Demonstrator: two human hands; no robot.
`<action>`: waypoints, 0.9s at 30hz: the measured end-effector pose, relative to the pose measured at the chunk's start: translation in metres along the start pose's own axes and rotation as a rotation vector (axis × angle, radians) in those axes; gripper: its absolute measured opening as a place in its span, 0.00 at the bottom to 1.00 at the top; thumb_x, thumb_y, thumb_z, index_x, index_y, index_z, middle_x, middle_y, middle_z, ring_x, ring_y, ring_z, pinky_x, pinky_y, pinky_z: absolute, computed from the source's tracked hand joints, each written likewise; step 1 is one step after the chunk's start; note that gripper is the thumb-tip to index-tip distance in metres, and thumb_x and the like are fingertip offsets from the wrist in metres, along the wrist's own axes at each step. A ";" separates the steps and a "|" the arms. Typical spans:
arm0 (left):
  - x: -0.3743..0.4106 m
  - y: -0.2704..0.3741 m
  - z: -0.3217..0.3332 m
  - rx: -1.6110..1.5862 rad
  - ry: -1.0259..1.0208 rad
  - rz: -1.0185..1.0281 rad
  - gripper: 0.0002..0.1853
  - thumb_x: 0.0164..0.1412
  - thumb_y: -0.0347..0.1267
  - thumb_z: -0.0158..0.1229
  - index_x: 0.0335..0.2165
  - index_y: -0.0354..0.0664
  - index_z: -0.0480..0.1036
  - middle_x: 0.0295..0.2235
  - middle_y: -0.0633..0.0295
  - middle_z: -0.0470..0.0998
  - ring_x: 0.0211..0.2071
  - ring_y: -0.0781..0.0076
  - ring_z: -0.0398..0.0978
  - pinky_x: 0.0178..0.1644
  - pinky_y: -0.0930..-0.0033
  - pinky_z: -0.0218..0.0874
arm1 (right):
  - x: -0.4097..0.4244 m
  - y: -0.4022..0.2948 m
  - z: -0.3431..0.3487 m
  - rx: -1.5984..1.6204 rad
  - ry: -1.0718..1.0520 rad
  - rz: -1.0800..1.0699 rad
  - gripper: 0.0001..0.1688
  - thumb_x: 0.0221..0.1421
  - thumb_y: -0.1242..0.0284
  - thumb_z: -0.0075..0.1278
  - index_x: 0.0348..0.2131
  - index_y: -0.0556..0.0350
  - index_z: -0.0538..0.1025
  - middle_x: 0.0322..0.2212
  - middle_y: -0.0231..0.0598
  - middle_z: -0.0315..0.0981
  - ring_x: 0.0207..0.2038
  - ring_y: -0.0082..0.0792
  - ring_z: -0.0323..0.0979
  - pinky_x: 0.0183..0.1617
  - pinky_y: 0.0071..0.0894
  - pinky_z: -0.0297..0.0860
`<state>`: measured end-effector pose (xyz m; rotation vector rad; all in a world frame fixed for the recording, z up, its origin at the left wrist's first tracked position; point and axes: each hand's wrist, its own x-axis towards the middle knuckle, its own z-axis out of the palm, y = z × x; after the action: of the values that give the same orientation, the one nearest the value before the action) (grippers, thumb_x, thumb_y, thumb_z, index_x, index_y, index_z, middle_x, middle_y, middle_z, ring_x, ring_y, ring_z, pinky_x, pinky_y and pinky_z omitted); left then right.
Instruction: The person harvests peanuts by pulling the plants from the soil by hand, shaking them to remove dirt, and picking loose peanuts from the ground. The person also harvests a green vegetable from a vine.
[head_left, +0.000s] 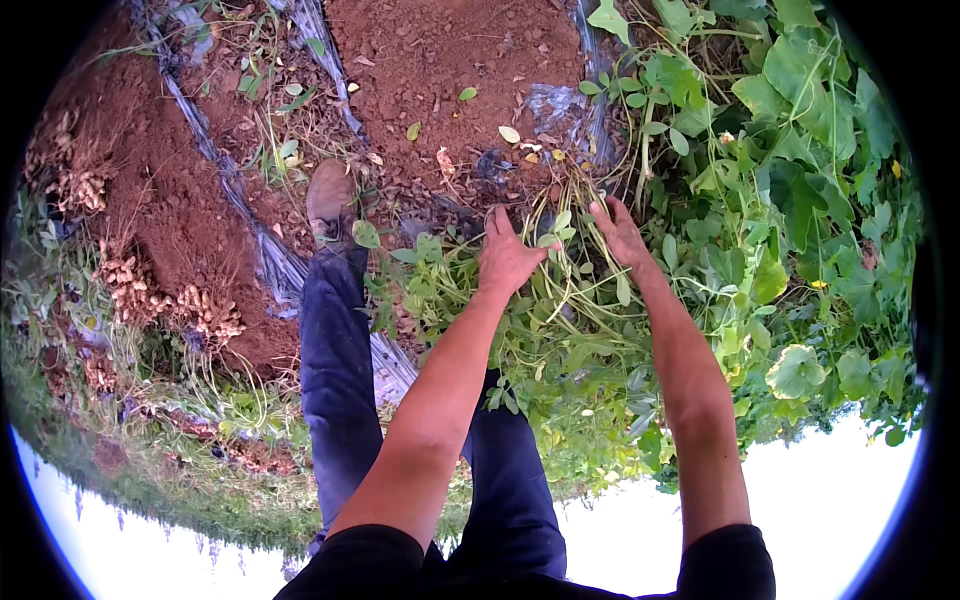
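My left hand (508, 259) reaches down into a leafy peanut plant (574, 285), its thumb spread from the fingers and touching the foliage. On the other side of the stems (574, 196) is my right hand (621, 234), thumb and fingers apart. The green stems run between both hands towards the soil, where their base lies among dry leaves. No grip on the stems shows in either hand. Any pods of this plant are hidden.
Bunches of uprooted peanuts (131, 289) lie on the reddish soil (450, 67) at the left. Strips of plastic mulch film (214, 154) cross the ground. Broad-leaved vines (810, 135) crowd the right side. My shoe (331, 196) stands left of the plant.
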<state>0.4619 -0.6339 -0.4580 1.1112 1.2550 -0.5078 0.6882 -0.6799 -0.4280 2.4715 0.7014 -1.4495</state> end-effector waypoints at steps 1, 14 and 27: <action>-0.001 0.000 0.007 -0.133 -0.115 -0.096 0.64 0.48 0.63 0.64 0.65 0.29 0.44 0.61 0.40 0.61 0.62 0.50 0.61 0.63 0.54 0.55 | -0.003 -0.001 0.002 0.065 -0.019 0.096 0.53 0.59 0.34 0.38 0.59 0.65 0.67 0.60 0.61 0.60 0.61 0.51 0.61 0.64 0.44 0.56; -0.054 0.048 0.051 -0.016 -0.197 -0.005 0.19 0.61 0.41 0.52 0.41 0.39 0.78 0.44 0.43 0.79 0.48 0.41 0.75 0.52 0.46 0.66 | 0.059 0.001 0.089 -0.693 -0.024 -0.221 0.15 0.53 0.66 0.52 0.33 0.58 0.84 0.35 0.57 0.80 0.40 0.54 0.80 0.43 0.46 0.75; -0.151 0.063 0.056 0.164 -0.096 0.149 0.17 0.61 0.33 0.49 0.43 0.29 0.71 0.36 0.38 0.80 0.42 0.41 0.79 0.49 0.47 0.68 | -0.048 0.047 0.057 -0.544 0.308 -0.852 0.15 0.39 0.69 0.55 0.32 0.48 0.81 0.25 0.39 0.77 0.30 0.45 0.74 0.38 0.40 0.67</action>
<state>0.4960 -0.6935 -0.2999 1.2924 1.0529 -0.5517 0.6476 -0.7571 -0.4183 2.0246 2.0644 -0.8373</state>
